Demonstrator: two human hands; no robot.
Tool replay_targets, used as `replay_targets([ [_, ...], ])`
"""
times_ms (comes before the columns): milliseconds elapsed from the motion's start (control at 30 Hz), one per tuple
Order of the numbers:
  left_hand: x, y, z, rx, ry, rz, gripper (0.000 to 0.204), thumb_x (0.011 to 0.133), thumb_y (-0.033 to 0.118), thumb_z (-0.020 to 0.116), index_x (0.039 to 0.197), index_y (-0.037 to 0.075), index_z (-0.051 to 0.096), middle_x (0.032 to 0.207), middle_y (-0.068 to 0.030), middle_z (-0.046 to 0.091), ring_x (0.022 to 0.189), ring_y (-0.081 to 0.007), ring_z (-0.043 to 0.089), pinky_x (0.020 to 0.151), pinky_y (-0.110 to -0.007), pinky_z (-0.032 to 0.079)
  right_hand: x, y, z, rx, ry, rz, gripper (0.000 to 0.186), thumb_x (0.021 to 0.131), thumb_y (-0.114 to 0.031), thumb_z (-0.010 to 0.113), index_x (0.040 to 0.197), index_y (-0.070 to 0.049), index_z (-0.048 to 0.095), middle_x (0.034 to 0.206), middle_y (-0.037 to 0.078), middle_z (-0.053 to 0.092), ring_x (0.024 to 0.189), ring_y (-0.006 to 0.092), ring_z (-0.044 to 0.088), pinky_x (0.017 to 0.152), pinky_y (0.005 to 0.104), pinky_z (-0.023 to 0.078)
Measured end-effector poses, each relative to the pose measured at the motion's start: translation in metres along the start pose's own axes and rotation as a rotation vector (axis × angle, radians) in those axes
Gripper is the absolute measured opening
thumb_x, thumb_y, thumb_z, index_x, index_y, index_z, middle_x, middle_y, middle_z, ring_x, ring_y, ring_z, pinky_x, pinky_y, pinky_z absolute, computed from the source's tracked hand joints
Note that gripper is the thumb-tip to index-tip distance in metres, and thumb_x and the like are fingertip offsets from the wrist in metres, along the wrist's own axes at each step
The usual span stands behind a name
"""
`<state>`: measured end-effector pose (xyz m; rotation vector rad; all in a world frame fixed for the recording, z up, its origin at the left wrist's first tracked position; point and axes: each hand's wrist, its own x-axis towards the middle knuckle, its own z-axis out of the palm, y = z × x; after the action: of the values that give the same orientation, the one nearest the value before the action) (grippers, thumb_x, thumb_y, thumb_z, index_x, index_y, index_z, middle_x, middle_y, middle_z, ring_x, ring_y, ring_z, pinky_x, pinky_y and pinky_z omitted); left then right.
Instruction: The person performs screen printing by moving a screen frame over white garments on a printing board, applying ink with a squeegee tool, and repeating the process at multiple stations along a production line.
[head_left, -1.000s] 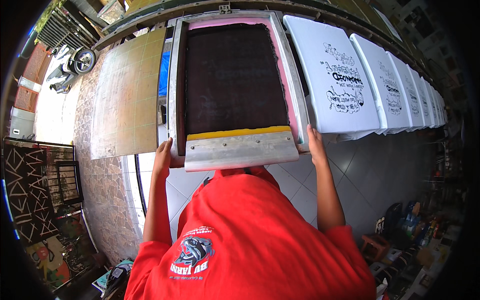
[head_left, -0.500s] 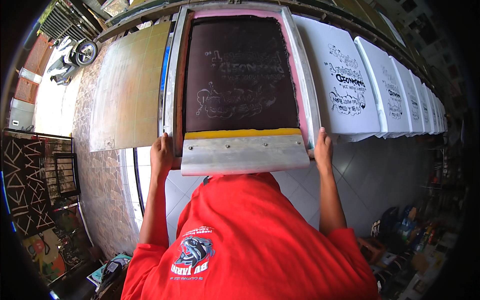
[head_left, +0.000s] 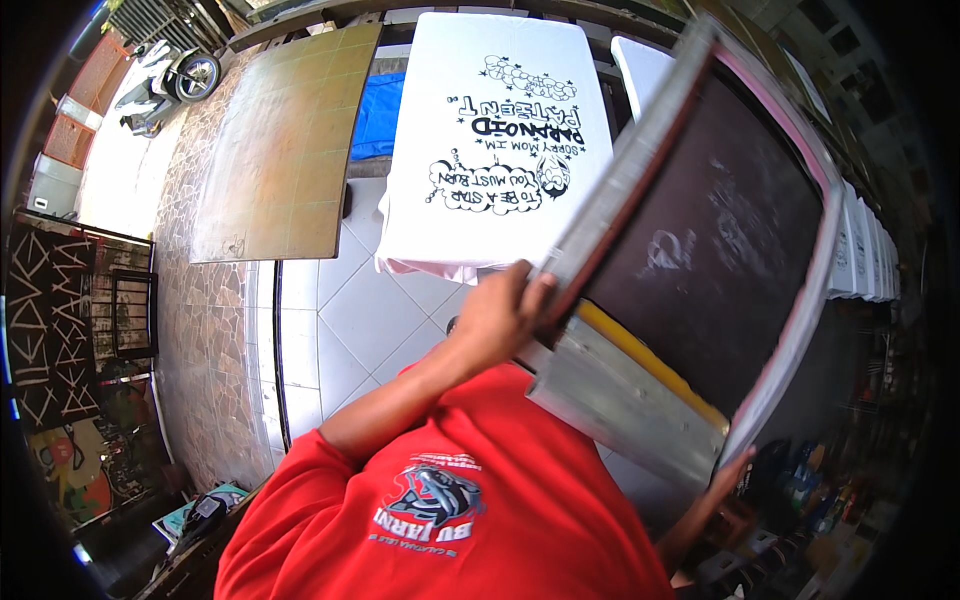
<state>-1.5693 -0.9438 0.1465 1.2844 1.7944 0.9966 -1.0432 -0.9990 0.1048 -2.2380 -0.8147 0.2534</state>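
My left hand (head_left: pixel 510 308) is closed on the lower left edge of a screen printing frame (head_left: pixel 660 110), a dark mesh in a metal border with pink along one side. My right hand (head_left: pixel 728 480) grips the frame's lower right corner, partly hidden by it. The frame is tilted, swung to the right. Across its lower end lies a squeegee (head_left: pixel 625 395) with a metal holder and yellow blade. Left of the frame, a white shirt (head_left: pixel 420 230) with black printed lettering and cartoon drawings lies stretched on a board.
A bare tan board (head_left: pixel 275 140) is at left, beside a blue cloth (head_left: pixel 372 115). More white shirts (head_left: pixel 860 245) line up at right, mostly behind the frame. A scooter (head_left: pixel 160 90) stands outside at back left. Tiled floor (head_left: pixel 365 330) shows below; clutter (head_left: pixel 800 485) fills the lower right.
Held in both hands, the frame has swung right and tilted out of its upright alignment, uncovering the printed shirt and more of the blue cloth. My left forearm now crosses my body.
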Motion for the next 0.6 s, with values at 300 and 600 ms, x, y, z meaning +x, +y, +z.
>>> replay_targets([
  [300,0.001,0.055,0.126,0.041,-0.473,0.206,0.044,0.099,0.044,0.047,0.093,0.001,0.056,0.080,-0.0254,0.061,0.082,-0.0456,0.060,0.071,-0.052,0.046,-0.046,0.139,-0.089,-0.067,0.197,0.288,0.072,0.100,-0.057,0.035,0.130,0.005,0.054,0.126,0.022,0.058,0.114,0.0315,0.054,0.100,0.0376,0.038],
  [600,-0.032,0.109,0.245,0.137,-0.803,0.264,0.052,0.099,0.048,0.044,0.104,-0.002,0.057,0.086,-0.0244,0.065,0.086,-0.0425,0.064,0.076,-0.049,0.052,-0.025,0.170,-0.085,-0.036,0.156,0.331,0.066,0.101,-0.053,0.035,0.127,0.004,0.056,0.122,0.021,0.059,0.111,0.0307,0.056,0.097,0.0375,0.040],
])
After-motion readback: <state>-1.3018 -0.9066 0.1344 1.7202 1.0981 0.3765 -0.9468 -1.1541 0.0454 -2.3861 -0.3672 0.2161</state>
